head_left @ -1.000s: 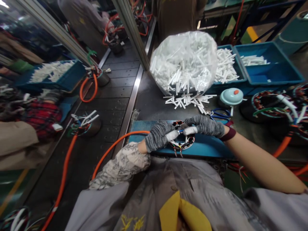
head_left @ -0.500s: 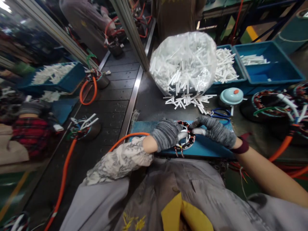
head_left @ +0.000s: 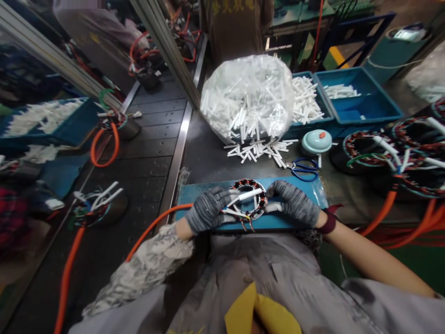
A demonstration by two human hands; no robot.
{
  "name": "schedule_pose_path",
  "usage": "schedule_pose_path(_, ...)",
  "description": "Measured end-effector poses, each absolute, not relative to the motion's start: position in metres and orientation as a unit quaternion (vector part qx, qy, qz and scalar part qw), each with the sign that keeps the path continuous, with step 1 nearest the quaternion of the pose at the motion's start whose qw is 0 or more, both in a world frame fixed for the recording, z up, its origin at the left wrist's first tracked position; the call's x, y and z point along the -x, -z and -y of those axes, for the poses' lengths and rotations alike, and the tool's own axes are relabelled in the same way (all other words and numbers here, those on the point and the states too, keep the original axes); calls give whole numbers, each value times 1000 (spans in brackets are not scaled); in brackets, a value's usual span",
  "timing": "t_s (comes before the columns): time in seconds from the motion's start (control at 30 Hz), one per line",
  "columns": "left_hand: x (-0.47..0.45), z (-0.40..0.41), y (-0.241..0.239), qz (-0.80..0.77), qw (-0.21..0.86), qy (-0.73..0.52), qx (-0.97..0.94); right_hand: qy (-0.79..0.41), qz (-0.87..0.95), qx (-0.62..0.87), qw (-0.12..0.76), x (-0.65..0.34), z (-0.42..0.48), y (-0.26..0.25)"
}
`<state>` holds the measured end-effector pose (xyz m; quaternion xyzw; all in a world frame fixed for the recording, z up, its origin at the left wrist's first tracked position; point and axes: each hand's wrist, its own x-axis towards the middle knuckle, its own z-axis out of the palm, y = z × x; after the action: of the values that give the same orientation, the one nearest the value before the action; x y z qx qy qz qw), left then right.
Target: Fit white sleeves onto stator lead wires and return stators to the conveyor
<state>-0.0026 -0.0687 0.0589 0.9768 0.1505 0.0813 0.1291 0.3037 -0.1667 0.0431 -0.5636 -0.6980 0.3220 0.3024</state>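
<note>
A stator [head_left: 261, 205], a ring with dark windings and orange-red lacing, lies on a blue board [head_left: 194, 190] in front of me. My left hand [head_left: 208, 209], in a grey knit glove with pale fingertips, closes round the lead wires [head_left: 233, 202] at the ring's left side. An orange cable [head_left: 156, 227] runs into this hand from the lower left. One lead with a white sleeve [head_left: 251, 194] crosses the ring's opening. My right hand [head_left: 295, 203], gloved alike, pinches the ring's right rim between thumb and fingers. Short twisted wire ends [head_left: 247, 226] stick out at the front.
Behind the board are a clear bag of white sleeves [head_left: 248, 97], loose sleeves [head_left: 259, 149], blue-handled scissors [head_left: 304, 169] and a pale-blue round container [head_left: 316, 141]. Blue bins [head_left: 368, 109] stand beyond. More stators [head_left: 361, 146] crowd the right; a conveyor [head_left: 153, 162] runs left.
My left hand has drawn left off the ring, uncovering the leads and white sleeve across its opening. My right hand has shifted to the ring's right rim. The whole view has moved too.
</note>
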Motion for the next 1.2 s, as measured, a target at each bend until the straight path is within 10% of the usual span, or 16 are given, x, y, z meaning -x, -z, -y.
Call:
schedule_pose_path(0.17, -27, 106, -69, -361, 14, -44, -932, -124, 714, 660, 199, -302, 136, -43)
schedule_pose_path(0.53, -3, 126, -74, -460, 172, -177, -853, -30, 681, 729, 61, -331, 117, -39)
schedule_pose_path(0.93, -14, 125, -67, -288, -8, -256, -922, -41, 660, 721, 207, -318, 129, -55)
schedule_pose_path(1.2, -11, 122, -89, -283, 31, -66, -956, -384, 518, 625, 440, -282, 189, -56)
